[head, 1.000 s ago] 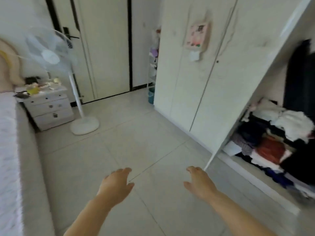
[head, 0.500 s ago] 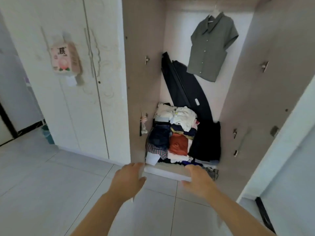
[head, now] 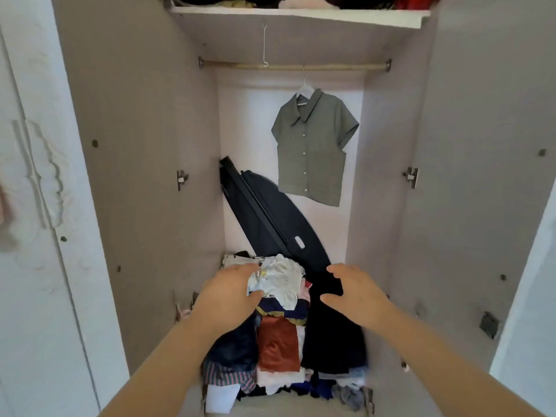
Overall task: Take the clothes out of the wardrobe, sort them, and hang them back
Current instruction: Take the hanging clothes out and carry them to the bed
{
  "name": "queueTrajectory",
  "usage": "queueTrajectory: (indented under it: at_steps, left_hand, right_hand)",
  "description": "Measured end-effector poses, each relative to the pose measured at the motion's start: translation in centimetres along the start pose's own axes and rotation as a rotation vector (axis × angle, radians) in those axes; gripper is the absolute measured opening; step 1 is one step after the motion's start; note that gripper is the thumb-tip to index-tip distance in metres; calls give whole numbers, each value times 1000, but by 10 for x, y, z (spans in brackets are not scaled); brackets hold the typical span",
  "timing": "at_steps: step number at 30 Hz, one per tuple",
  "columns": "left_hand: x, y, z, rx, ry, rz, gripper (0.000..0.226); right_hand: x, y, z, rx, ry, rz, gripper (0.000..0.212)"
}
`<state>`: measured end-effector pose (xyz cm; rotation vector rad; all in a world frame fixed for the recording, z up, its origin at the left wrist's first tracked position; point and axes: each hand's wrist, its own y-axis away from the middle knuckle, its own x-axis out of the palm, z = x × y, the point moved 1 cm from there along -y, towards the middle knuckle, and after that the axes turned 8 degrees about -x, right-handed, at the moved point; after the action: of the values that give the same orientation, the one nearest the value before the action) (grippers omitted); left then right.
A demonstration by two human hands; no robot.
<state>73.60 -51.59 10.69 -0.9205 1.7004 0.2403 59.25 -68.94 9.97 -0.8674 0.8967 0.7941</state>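
Observation:
The open wardrobe (head: 144,176) fills the view. A pile of folded and crumpled clothes (head: 279,344) lies on its floor: white at the top, rust-red in the middle, black at the right, denim and stripes at the left. My left hand (head: 231,293) reaches over the pile's upper left, fingers spread, its fingertips touching the white garment (head: 279,281). My right hand (head: 358,293) hovers open over the black clothes (head: 331,341). A grey-green short-sleeved shirt (head: 313,149) hangs on a hanger from the rail (head: 294,66).
A dark flat folded object (head: 270,212) leans diagonally against the wardrobe's back wall behind the pile. A bare wire hook (head: 264,45) hangs on the rail. A shelf (head: 301,16) above holds more clothes. A closed white door (head: 33,206) stands at the left.
My view swung from the room floor to the wardrobe and moved close. Both hands rose from the wardrobe's front edge to the top of the clothes pile.

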Motion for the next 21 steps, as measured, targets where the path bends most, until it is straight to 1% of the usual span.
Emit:
queueTrajectory:
  at_steps: [4,9,14,21]
  left_hand:
    - [-18,-92,-2,63,69,-23,50]
    - [-33,-199,-21,134,123,-98,51]
    - [-34,-295,-41,190,160,-180,49]
    - [-34,-415,-65,141,197,-280,48]
  right_hand:
    - [-33,-80,-3,20,1,-75,59]
    - [-70,-172,-21,8,42,-186,59]
    - [-93,-267,-51,-59,88,-276,59]
    - [-126,-393,-98,-188,141,-392,53]
